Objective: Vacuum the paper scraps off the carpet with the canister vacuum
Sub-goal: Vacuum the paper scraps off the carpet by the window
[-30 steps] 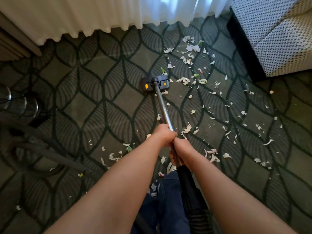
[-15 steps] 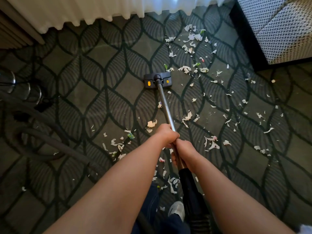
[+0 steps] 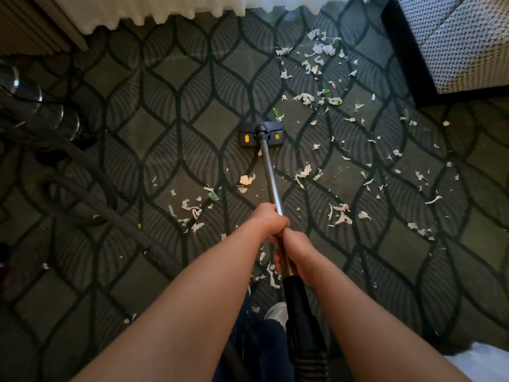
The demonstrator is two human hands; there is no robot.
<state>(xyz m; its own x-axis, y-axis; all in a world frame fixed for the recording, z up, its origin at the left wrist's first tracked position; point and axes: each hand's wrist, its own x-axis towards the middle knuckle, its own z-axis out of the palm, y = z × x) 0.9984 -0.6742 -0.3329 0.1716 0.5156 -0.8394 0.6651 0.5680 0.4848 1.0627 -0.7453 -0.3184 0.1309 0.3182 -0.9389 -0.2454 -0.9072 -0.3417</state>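
Carpet [image 3: 170, 86]: dark, with a leaf-shaped lattice pattern; it fills nearly the whole view and carries everything else.
Upholstered seat [image 3: 462, 42]: far right corner, pale woven cover over a dark base, standing on the carpet.
Curtain [image 3: 165, 6]: white, its wavy hem hanging along the far edge just above the floor.
Hose [image 3: 132, 238]: dark and ribbed, looping over the carpet on the left and running toward the person's legs.
Forearms: both bare, reaching forward from the bottom of the view and meeting at the wand.
Wand [image 3: 271, 177]: bright metal tube, slanting from the hands down to the floor head; a black cuff [image 3: 300, 307] joins it just behind the right hand.
Floor head [image 3: 248, 130]: black with two orange marks, flat on the carpet near the middle, at the left edge of the thickest litter; a green bit lies just beyond its far side.
Left hand [image 3: 271, 220]: fingers wrapped tight round the metal tube, the farther of the two grips.
Right hand [image 3: 296, 255]: closed round the tube directly behind the left hand, touching it, just ahead of the cuff.
Shoe [image 3: 275, 311]: white toe showing beside the cuff, below dark trousers.
Paper scraps [image 3: 303, 172]: mostly white, a few green or pink, strewn on the carpet on both sides of the wand, thickest to the right and beyond the floor head, with some close by the feet.
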